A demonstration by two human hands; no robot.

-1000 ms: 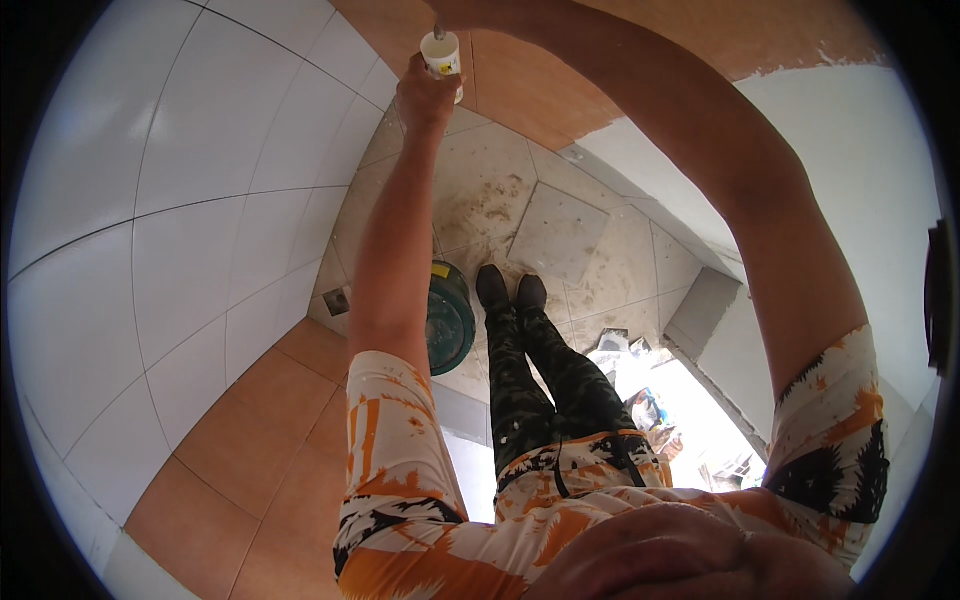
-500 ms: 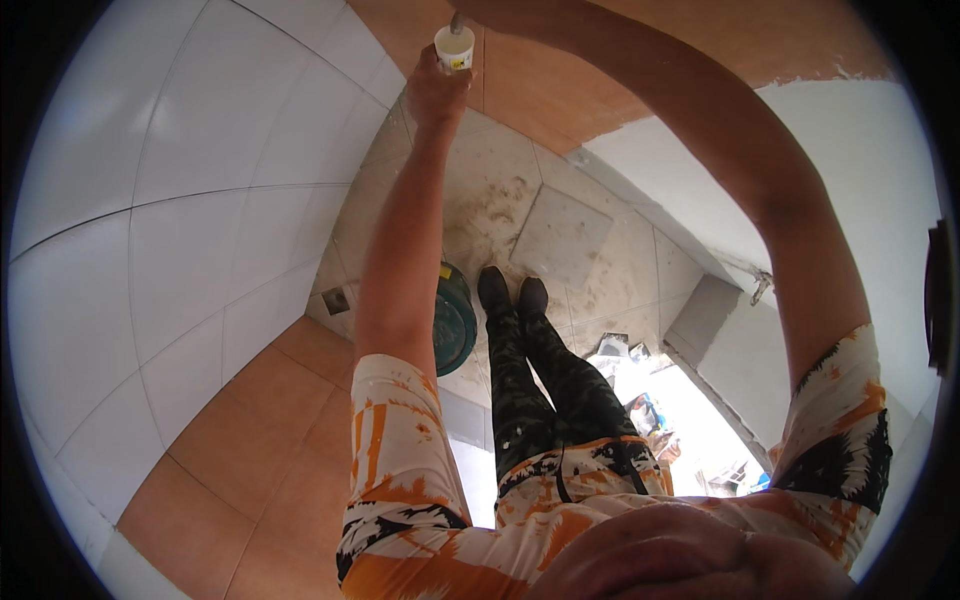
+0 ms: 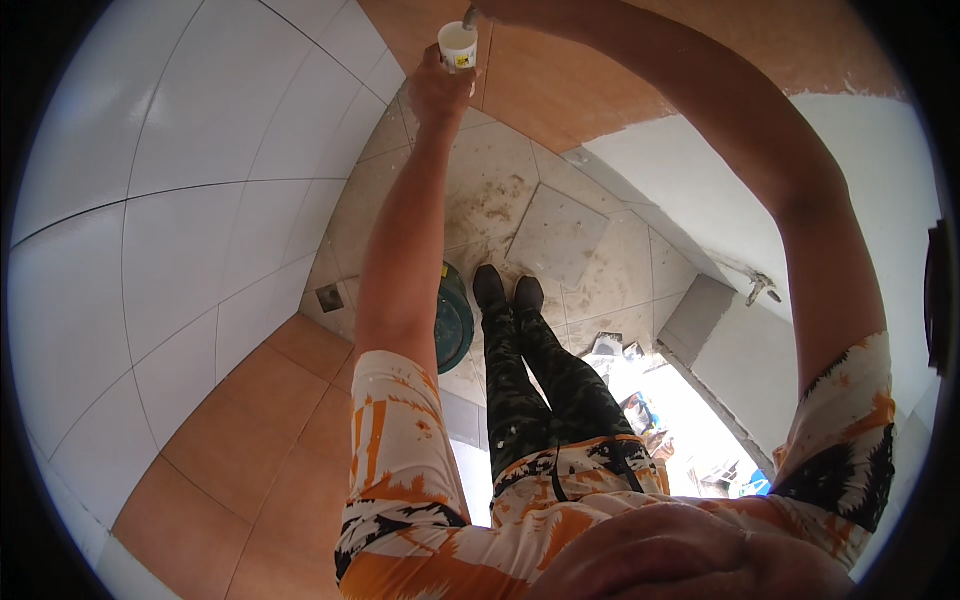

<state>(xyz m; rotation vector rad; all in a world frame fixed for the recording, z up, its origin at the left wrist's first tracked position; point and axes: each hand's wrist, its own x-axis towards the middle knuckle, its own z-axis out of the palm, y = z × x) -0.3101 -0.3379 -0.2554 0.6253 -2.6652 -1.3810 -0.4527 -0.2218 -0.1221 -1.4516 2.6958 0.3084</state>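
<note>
My left hand (image 3: 442, 95) curls snugly round a white cup (image 3: 458, 50) above the far corner of the floor (image 3: 482, 155), where the grey tool (image 3: 470, 18) could knock and tip it, my right hand's (image 3: 490, 8) grip being unclear.

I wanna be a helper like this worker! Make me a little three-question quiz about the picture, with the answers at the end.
1. Pick one: the cup in the worker's left hand is mostly
A) red
B) white
C) blue

2. True or false: the green bucket stands to the left of the dark shoes.

3. Fill in the missing word: the trousers have a dark ____ pattern.

Key:
1. B
2. True
3. camouflage
</note>
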